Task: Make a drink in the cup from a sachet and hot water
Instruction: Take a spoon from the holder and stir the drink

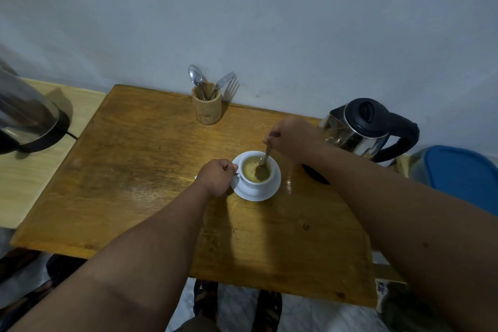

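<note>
A white cup [256,183] stands on a white saucer [270,193] in the middle of the wooden table [134,170]. The cup holds a yellowish-brown drink. My left hand [218,176] is closed around the cup's handle on its left side. My right hand [289,137] pinches the top of a metal spoon [265,160], whose bowl is dipped in the drink. A steel electric kettle [369,129] with a black lid and handle stands at the table's right edge, just beyond my right hand. A dark flat object [314,172], perhaps the sachet, lies under my right forearm.
A wooden holder [207,108] with a spoon and a fork stands at the back by the wall. Another kettle-like appliance [27,118] sits on a paler surface to the left. A blue lidded container [463,175] is at the right. Feet show below the table's front edge.
</note>
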